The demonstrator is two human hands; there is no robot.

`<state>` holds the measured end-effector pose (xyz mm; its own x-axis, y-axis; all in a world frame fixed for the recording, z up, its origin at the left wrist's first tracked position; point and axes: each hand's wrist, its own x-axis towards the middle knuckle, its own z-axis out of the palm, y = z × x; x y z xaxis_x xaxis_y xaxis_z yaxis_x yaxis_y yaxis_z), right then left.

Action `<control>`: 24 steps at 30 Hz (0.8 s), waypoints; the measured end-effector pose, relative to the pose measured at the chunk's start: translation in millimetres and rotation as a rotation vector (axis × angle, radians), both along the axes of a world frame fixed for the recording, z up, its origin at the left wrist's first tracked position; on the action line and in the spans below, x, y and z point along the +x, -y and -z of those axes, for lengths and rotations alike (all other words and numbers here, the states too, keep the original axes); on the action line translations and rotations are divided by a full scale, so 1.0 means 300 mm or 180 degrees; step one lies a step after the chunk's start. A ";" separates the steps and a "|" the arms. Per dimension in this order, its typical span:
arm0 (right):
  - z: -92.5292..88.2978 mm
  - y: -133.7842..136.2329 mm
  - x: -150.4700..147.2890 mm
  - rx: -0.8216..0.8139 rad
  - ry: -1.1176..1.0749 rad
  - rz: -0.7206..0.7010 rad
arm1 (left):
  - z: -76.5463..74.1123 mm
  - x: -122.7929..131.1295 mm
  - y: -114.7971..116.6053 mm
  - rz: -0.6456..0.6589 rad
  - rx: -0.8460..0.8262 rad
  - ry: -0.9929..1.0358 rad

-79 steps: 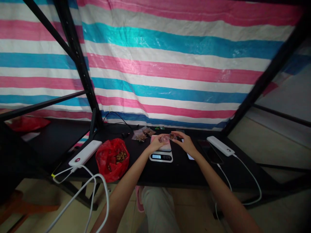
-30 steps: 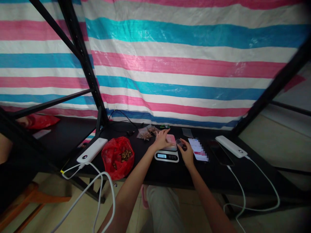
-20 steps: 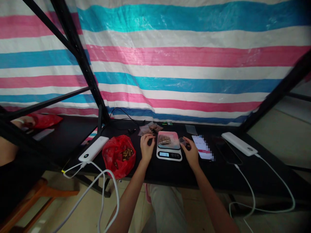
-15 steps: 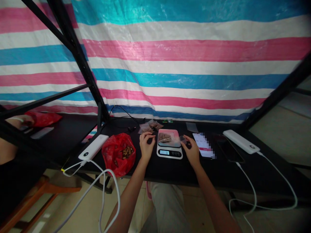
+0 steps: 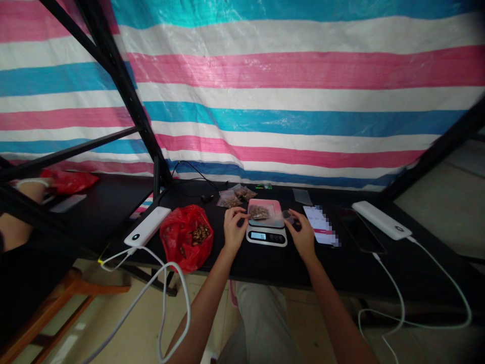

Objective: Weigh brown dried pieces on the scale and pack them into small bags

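Both of my forearms reach forward over the near edge of the black table [image 5: 265, 263], converging on the small kitchen scale [image 5: 266, 228] at its middle. My left hand [image 5: 234, 228] rests just left of the scale, fingers loosely curled and partly open, tips touching or almost touching the clear bag of brown pieces [image 5: 259, 213] that lies flat on the pink platform. I cannot tell whether it pinches the bag's edge. My right hand [image 5: 304, 233] sits just right of the scale, thumb and forefinger closed on a small clear cup [image 5: 288, 216] beside the platform's right corner; which way the cup's mouth faces is too small to tell. That bag's long side runs left to right across the platform, and the scale's lit display faces me.
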<state>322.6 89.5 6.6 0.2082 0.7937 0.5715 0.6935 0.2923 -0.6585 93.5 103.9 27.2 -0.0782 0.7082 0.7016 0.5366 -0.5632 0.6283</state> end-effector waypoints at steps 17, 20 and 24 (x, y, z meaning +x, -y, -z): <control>-0.063 0.049 -0.046 0.0591 -0.0062 0.0373 | 0.172 -0.344 0.575 -0.1219 -0.0686 0.0723; -0.084 0.058 -0.110 0.0790 0.0031 0.0262 | 0.196 -0.431 0.584 -0.1519 -0.1056 0.1450; -0.134 0.069 -0.283 0.0809 0.0172 -0.0355 | 0.157 -0.474 0.506 -0.1581 -0.1396 0.2072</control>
<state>237.8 68.8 46.9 0.0914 0.6399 0.7630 0.6800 0.5197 -0.5173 -48.6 -48.1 -19.8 -0.7281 0.6796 0.0903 0.1195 -0.0039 0.9928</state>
